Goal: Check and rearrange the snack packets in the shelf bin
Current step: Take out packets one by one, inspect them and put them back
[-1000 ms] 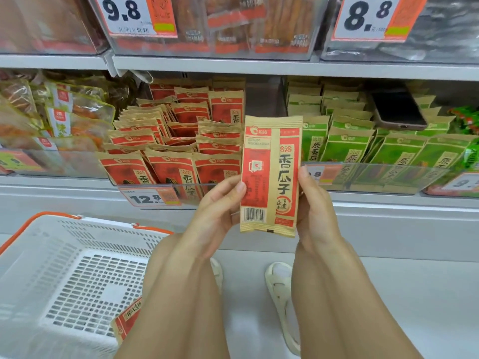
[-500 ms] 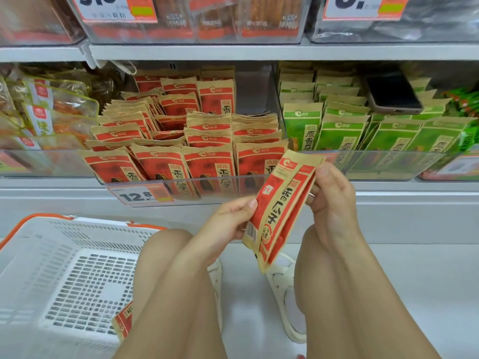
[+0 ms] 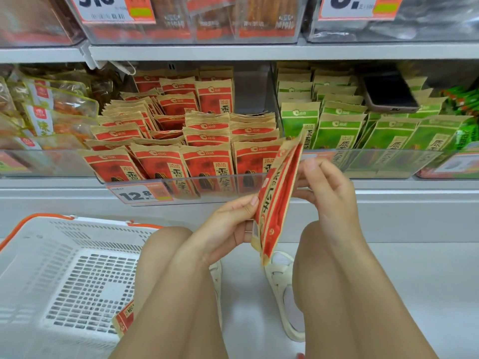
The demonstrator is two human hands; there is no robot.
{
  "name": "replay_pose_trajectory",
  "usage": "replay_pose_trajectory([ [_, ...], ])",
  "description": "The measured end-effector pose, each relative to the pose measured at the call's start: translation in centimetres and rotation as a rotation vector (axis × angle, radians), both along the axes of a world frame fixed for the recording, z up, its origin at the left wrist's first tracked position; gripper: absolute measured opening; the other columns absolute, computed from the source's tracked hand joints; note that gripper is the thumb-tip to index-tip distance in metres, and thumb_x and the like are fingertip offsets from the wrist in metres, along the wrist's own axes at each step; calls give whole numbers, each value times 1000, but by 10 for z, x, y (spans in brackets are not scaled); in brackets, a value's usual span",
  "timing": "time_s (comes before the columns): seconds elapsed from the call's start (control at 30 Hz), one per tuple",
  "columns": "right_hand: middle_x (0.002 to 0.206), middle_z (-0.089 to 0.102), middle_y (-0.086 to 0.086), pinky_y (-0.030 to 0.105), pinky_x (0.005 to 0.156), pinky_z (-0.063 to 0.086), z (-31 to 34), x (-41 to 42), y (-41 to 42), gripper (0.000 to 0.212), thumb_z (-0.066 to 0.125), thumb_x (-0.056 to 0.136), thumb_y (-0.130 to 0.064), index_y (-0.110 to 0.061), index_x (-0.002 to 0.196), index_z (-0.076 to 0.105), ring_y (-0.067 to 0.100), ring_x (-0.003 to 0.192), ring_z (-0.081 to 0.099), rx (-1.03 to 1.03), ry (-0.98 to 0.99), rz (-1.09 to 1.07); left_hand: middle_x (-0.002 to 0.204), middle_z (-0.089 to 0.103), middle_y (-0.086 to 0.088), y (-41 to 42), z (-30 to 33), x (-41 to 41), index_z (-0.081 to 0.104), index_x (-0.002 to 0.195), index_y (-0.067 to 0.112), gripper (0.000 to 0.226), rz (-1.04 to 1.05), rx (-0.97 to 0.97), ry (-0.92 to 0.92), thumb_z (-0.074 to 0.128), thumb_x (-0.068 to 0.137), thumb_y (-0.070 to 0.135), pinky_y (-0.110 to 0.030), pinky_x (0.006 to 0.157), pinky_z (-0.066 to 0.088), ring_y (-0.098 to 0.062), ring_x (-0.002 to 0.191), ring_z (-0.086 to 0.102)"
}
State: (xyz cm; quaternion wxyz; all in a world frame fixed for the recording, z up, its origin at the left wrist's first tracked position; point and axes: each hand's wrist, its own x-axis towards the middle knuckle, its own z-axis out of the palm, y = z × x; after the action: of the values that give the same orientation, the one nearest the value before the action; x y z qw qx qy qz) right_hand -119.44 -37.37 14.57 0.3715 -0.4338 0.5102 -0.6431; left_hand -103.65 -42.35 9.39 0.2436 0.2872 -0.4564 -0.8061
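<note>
Red-and-kraft paper is showing almost edge-on: the snack packet (image 3: 276, 200) is standing tilted between the two hands, in front of and just below the clear front lip of the shelf bin (image 3: 181, 181), not yet inside it. The left hand (image 3: 228, 229) is pinching its lower edge, thumb on the near face and fingers behind, while the right hand (image 3: 326, 189) is holding the upper part from the far side with curled fingers; both grips are clamped on the packet. In the bin the red packets (image 3: 166, 169) are standing in uneven rows, some leaning, and the gap at the back right looks like the likeliest slot.

Risks, as I judge them: such a thin, glossy bag, held only by its edges, is liable to slip and drop to the floor between the knees. Pushed in at this slant, it may topple the leaning front row, or drift toward the green packets (image 3: 337, 133) next door. The white basket (image 3: 64, 268) sitting at the left is already holding another red packet (image 3: 124, 317).
</note>
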Motion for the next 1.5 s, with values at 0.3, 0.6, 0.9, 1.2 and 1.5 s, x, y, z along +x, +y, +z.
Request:
replay_pose_trajectory([
  [0.3,76,70,-5,21,79,50,-14,13,36,17,75,64,-34,-22,70,63,12,79,68,-1,99,265,97,73,-3,-3,3,7,71,119,20,44,-8,37,265,75,81,41,-29,72,58,-14,82,71],
  [0.6,115,66,-8,19,86,50,-9,3,7,51,67,73,-32,-26,122,55,3,110,60,144,62,45,91,72,-6,0,8,8,76,105,15,38,40,114,180,38,100,11,-22,49,51,-14,66,66],
  [0.9,82,70,0,18,51,41,29,-51,-19,19,77,64,-21,-25,82,74,9,68,58,161,96,580,93,71,-12,-1,34,19,73,111,15,30,-149,96,31,50,94,24,-20,44,48,-16,63,65],
  [1.2,68,72,-5,19,63,56,85,-86,-52,16,70,66,-32,-22,76,77,5,61,67,-195,18,185,122,70,-2,-49,103,35,66,123,22,35,187,-319,-120,48,96,36,-35,94,55,-22,114,67],
  [1.5,77,72,-16,22,76,55,58,-71,-102,20,63,89,-3,-22,93,70,4,77,68,-288,401,-167,134,59,7,-90,109,9,53,138,26,40,315,-1105,-1007,43,102,41,-39,105,42,-13,126,49],
])
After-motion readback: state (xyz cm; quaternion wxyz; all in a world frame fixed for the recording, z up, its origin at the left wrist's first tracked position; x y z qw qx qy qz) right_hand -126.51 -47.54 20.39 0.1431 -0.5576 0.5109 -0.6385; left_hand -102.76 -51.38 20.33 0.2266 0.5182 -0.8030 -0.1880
